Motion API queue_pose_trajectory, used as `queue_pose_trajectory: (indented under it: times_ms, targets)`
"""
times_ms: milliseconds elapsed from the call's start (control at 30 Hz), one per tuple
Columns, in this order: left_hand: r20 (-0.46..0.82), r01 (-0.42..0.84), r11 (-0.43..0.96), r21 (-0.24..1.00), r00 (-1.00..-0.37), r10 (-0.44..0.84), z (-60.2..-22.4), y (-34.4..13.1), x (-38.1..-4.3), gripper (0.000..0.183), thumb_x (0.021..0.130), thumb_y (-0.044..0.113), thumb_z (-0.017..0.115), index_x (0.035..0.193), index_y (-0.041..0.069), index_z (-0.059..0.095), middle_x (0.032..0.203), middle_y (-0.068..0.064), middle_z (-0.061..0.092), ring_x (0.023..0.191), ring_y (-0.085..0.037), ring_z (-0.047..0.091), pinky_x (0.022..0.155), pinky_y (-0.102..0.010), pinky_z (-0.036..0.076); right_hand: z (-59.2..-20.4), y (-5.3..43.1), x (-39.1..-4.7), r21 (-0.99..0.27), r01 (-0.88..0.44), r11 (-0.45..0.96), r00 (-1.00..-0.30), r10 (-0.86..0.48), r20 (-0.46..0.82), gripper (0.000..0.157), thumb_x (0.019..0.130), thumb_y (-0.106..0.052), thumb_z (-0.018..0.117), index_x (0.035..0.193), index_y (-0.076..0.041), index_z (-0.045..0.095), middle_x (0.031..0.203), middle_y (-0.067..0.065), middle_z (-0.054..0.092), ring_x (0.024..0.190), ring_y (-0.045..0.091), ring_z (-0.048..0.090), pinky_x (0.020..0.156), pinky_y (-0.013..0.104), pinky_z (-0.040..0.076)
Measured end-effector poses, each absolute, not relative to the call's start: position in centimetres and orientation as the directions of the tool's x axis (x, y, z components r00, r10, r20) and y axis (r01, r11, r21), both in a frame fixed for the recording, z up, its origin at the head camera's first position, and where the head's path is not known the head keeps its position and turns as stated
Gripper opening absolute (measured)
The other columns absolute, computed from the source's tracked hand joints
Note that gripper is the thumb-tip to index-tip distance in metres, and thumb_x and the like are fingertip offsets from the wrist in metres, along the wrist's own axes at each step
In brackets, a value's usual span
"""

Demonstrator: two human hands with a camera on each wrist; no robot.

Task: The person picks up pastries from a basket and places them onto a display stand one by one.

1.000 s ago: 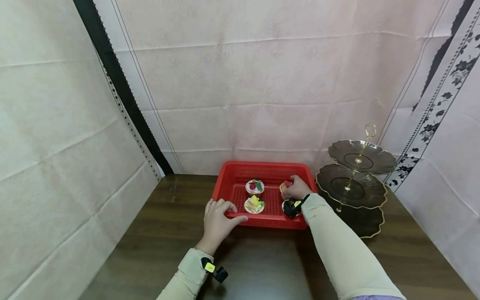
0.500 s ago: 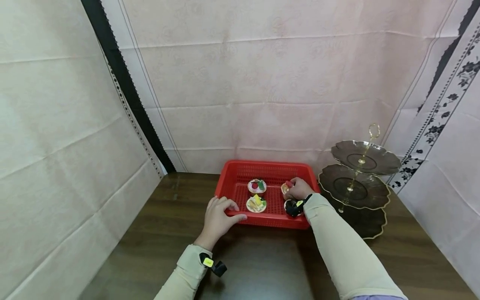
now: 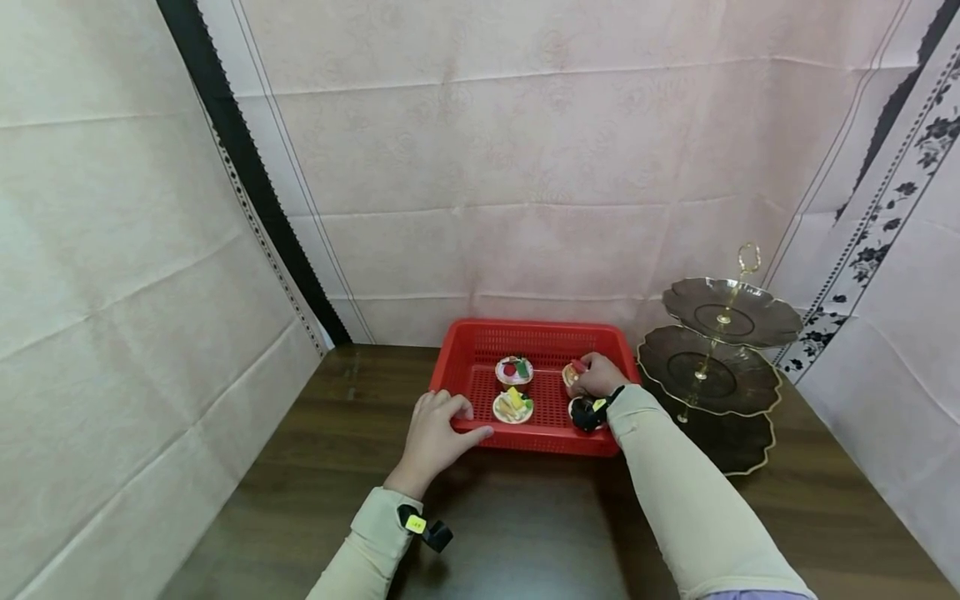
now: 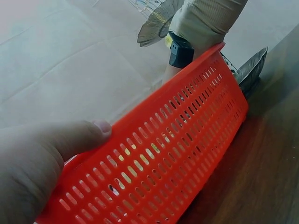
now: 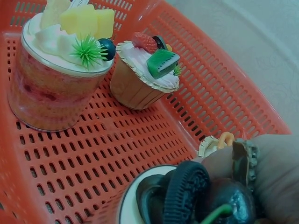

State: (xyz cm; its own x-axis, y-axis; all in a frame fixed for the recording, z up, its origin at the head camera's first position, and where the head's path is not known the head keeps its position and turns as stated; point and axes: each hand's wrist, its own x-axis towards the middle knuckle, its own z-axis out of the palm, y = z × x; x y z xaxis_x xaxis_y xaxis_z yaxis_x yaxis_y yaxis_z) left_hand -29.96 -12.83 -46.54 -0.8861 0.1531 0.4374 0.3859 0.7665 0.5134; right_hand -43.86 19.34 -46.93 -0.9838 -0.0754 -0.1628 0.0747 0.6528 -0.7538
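The right hand (image 3: 598,377) seems to pinch a red-topped cupcake (image 3: 570,377) inside the red basket (image 3: 546,441), though partly hidden; the left hand (image 3: 437,437), thumb spread wide, rests on the basket's rim.

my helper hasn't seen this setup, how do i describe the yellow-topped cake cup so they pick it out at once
Find the red basket on the wooden table. Left of its middle, in front of a cupcake in pleated paper, stands the layered cake cup. Only it shows yellow cubes on white cream.
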Motion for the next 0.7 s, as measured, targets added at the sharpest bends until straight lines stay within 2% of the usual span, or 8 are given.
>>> queue_pose_trajectory:
  times_ms: [167,233,433,600,700]
  targets:
    - [0.42,0.371,0.8,0.472,-0.892,0.166,-46.0,-12.2,-30.0,0.045,0.074,0.054,0.086,0.078,0.022,0.054,0.078,0.007,0.049,0.086,-0.016,0.044,0.087,-0.041,0.039,-46.7,19.3,-43.5,-0.747,0.061,0.662,-0.985,-0.08,-0.152,0.075,0.072,-0.007,0.083,0.135,0.01,0.045,0.118,0.024,0.058,0.097,0.031,0.057,0.08,0.035,0.05]
    - [0.398,0.359,0.815,0.454,-0.9,0.175,-45.7,-11.8,-29.9,0.048,0.074,0.057,0.084,0.077,0.021,0.053,0.076,0.005,0.048,0.082,-0.017,0.043,0.086,-0.041,0.037,-46.6,19.3,-43.3,-0.745,0.059,0.665,-0.985,-0.081,-0.151,0.074,0.073,-0.008,0.083,0.135,0.01,0.045,0.118,0.024,0.058,0.098,0.031,0.056,0.082,0.036,0.05]
    - [0.363,0.347,0.835,0.427,-0.911,0.193,-44.7,-11.1,-29.7,0.048,0.075,0.055,0.084,0.077,0.019,0.052,0.075,0.004,0.047,0.081,-0.018,0.043,0.084,-0.041,0.036,-46.2,19.2,-42.8,-0.746,0.056,0.664,-0.985,-0.085,-0.149,0.075,0.073,-0.009,0.083,0.135,0.01,0.044,0.118,0.024,0.058,0.098,0.032,0.056,0.087,0.039,0.049]
    - [0.39,0.377,0.834,0.402,-0.895,0.216,-44.4,-11.2,-29.4,0.047,0.076,0.053,0.085,0.074,0.02,0.052,0.076,0.004,0.046,0.08,-0.015,0.042,0.081,-0.038,0.036,-46.3,19.1,-43.0,-0.749,0.056,0.661,-0.984,-0.091,-0.154,0.075,0.073,-0.009,0.083,0.135,0.01,0.044,0.118,0.024,0.058,0.097,0.031,0.056,0.081,0.035,0.05]
    - [0.41,0.405,0.812,0.421,-0.883,0.228,-44.3,-11.3,-29.2,0.042,0.076,0.048,0.087,0.072,0.02,0.055,0.077,0.005,0.047,0.08,-0.014,0.043,0.086,-0.042,0.039,-46.4,19.0,-43.1,-0.746,0.066,0.662,-0.983,-0.085,-0.162,0.074,0.074,-0.009,0.083,0.135,0.009,0.045,0.118,0.023,0.058,0.097,0.03,0.056,0.079,0.034,0.049]
